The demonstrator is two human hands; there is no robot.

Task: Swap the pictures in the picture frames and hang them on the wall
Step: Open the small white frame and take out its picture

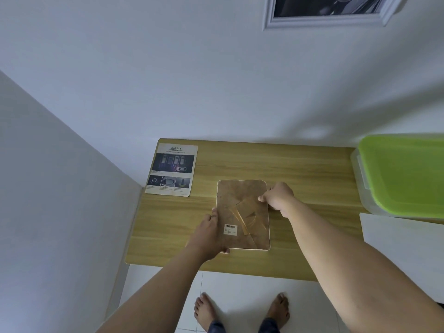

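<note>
You faced a white wall, and a wooden table stood against it, below the centre of your view. At 3 o'clock a clear box with a green lid sat on the table's right end. High at 1 o'clock a white hung frame was on the wall, cut off by the top edge, with a dark picture inside. The frame you were working on was at the table's middle, back up, showing its brown backing board and stand flap. You could not tell whether it rested on the table or was slightly lifted. At 10 o'clock from it, well apart, a print headed SAFETY lay flat and face up near the table's far left corner. Your right hand held the frame's right edge at about 2 o'clock, fingers curled round it and thumb tip on the backing. Your left hand gripped the left edge at about 8 o'clock, fingers wrapped round it. Your bare feet stood at 6 o'clock on a white floor. A small barcode label sat on the backing at 7 o'clock, just beside your left hand.
</note>
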